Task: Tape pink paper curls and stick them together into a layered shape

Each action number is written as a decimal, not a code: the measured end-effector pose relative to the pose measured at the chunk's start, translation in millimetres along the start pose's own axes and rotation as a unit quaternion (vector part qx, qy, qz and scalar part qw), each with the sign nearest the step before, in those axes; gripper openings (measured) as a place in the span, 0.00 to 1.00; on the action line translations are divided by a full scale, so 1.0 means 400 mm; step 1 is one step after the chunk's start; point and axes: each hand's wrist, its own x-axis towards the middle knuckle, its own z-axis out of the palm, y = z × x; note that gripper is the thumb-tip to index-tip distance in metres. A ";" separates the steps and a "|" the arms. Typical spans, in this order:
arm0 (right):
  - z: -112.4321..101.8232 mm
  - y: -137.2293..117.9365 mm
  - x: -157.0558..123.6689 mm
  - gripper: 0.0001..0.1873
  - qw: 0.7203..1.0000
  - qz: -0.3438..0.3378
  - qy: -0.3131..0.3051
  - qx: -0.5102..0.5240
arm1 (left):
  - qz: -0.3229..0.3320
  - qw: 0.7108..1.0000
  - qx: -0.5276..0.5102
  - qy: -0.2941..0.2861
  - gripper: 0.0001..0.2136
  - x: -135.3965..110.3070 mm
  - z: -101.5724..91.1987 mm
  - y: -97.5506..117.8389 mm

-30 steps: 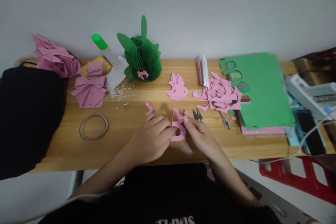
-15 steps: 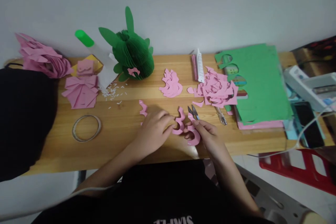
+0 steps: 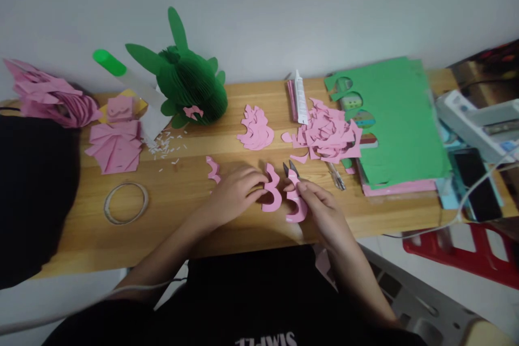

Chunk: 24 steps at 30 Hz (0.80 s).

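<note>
My left hand (image 3: 233,192) is closed, its thumb and fingers on the left edge of a wavy pink paper piece (image 3: 275,200) shaped like a 3. A similar scalloped paper piece (image 3: 300,210) is pinched in my right hand (image 3: 322,205), just to the right of the first, with a gap between them. Behind that piece the dark blades of scissors (image 3: 291,166) show; the rest is hidden. Beyond my left hand lies another wavy pink piece (image 3: 213,168), partly covered by the hand. Farther back is a small stack of pink cut shapes (image 3: 256,130).
A green honeycomb paper figure (image 3: 192,89) stands at the back, near white paper snippets (image 3: 166,143) and folded pink paper (image 3: 115,146). A tape roll (image 3: 106,208) lies left. Rightward are a glue tube (image 3: 300,100), pink scraps (image 3: 330,132), green sheets (image 3: 405,130) and a phone (image 3: 474,186).
The whole view has shifted slightly, moving the table things left. Both hands still hold their pink pieces; the left-hand piece has turned a little and shows more of its face.
</note>
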 end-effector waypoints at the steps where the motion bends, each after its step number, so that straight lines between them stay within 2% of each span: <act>1: 0.004 -0.005 0.000 0.14 1.000 0.000 -0.020 0.019 | 0.002 1.000 -0.016 0.003 0.04 -0.005 -0.008 0.007; 4: 0.021 -0.019 0.001 0.13 0.993 0.036 -0.073 0.084 | 0.004 0.998 -0.052 0.020 0.05 -0.021 -0.034 0.032; 7: 0.037 -0.034 0.001 0.14 0.984 0.076 -0.093 0.128 | 0.006 0.997 -0.071 0.041 0.04 -0.036 -0.056 0.054; 9: 0.045 -0.043 0.000 0.15 0.981 0.089 -0.100 0.138 | -0.004 0.990 -0.128 0.067 0.02 -0.045 -0.066 0.061; 14: 0.059 -0.068 -0.013 0.13 0.980 0.094 -0.106 0.140 | -0.089 0.936 -0.316 0.122 0.02 -0.057 -0.078 0.053; 17: 0.073 -0.087 -0.023 0.13 0.976 0.109 -0.122 0.146 | -0.110 0.896 -0.400 0.160 0.09 -0.055 -0.083 0.045; 19: 0.086 -0.100 -0.029 0.13 0.972 0.115 -0.141 0.150 | -0.089 0.886 -0.424 0.168 0.12 -0.054 -0.086 0.044; 24: 0.112 -0.122 -0.042 0.12 0.965 0.117 -0.174 0.158 | 0.011 0.870 -0.447 0.206 0.07 -0.059 -0.097 0.047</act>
